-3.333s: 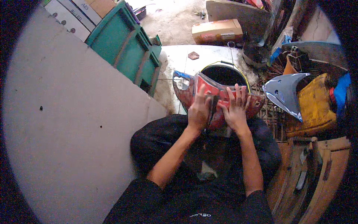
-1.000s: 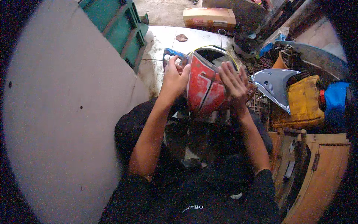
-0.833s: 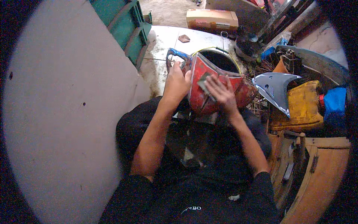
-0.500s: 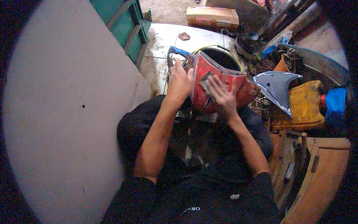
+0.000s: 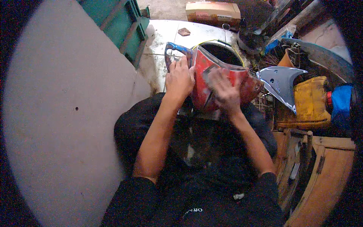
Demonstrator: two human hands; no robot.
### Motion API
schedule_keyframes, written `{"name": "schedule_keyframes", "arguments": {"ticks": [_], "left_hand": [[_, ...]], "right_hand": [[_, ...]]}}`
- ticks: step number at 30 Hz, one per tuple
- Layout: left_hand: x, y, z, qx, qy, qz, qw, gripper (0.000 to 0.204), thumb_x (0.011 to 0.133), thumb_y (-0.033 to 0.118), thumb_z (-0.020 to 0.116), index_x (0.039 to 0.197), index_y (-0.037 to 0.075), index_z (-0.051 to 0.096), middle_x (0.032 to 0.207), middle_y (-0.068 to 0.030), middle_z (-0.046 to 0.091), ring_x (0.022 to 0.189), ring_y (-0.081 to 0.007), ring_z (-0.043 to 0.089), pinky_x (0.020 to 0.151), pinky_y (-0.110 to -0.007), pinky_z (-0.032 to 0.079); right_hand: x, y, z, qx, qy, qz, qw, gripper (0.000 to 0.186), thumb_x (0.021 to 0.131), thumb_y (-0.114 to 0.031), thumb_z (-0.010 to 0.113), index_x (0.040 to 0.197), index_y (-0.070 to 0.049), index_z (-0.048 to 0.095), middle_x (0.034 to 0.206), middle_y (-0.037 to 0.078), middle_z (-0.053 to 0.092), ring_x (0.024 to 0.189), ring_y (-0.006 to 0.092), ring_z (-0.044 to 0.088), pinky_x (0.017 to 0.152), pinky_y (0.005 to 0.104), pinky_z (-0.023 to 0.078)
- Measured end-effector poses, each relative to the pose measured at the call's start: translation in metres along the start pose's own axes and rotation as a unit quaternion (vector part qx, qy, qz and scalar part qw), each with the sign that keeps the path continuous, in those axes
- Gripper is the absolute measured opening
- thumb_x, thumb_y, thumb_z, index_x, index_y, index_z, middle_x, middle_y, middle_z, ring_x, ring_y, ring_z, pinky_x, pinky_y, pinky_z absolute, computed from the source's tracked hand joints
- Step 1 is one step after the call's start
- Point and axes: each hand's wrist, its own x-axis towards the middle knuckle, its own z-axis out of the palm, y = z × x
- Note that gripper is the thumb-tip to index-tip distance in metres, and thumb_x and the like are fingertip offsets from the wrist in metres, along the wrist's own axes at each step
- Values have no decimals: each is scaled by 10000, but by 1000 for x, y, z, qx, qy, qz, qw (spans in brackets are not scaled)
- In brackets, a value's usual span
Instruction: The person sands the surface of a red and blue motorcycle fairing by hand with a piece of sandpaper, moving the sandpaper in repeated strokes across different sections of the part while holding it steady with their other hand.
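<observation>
A scuffed red motorcycle body panel (image 5: 200, 64), with a blue looped arm (image 5: 178, 47) at its left end, is propped over my lap. My left hand (image 5: 179, 78) grips the panel's left edge just below that arm. Flat against the red face, my right hand (image 5: 225, 90) presses a dark grey-green piece of sandpaper (image 5: 207, 71); motion smears its fingers. Most of the sandpaper is hidden beneath them. Just beyond the panel stands a black bucket (image 5: 223, 51) with a yellow-green rim.
To the right lie a grey body panel (image 5: 278, 81), a yellow jerrycan (image 5: 312, 100) and a blue container (image 5: 341, 104). Wooden cabinet doors (image 5: 332, 170) stand nearer. A pale wall (image 5: 72, 132) and green metal door (image 5: 117, 22) bound the left. A cardboard box (image 5: 213, 11) sits at the back.
My right hand rubs across the red face, its fingers now slightly higher and more blurred. The left hand keeps its hold. The whole view has shifted slightly.
</observation>
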Motion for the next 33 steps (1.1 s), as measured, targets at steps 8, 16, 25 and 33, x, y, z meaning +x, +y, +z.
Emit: {"name": "schedule_keyframes", "arguments": {"ticks": [8,16,25,33], "left_hand": [[2,-4,5,-31,15,20,999,511,968,276,519,1364,-35,432,1292,-229,562,1289,-395,457,998,-514,453],[2,0,-3,-39,-21,-13,999,532,957,274,541,1373,-35,421,1328,-225,534,1303,-386,445,989,-509,460],[-2,2,-5,-29,-3,6,1000,610,938,264,586,1408,-53,361,1314,-311,506,1263,-450,465,1054,-512,402],[-1,2,-2,1,-26,-15,1000,602,938,292,580,1401,-40,385,1333,-215,525,1338,-376,424,977,-505,478]], "right_hand": [[-11,2,17,43,13,-60,997,445,859,-208,557,1300,-177,607,1459,26,508,1376,203,443,1176,653,103],[-22,4,26,-69,-34,-218,973,491,840,-141,594,1331,-170,598,1496,11,466,1433,215,357,1185,622,71],[-14,-4,20,-100,28,-177,979,555,811,-187,648,1361,-169,577,1499,-15,464,1440,301,339,1157,672,15],[-11,4,-5,19,-17,-18,999,666,719,-208,673,1375,-174,567,1510,-8,450,1460,277,303,1170,645,-9]]}}
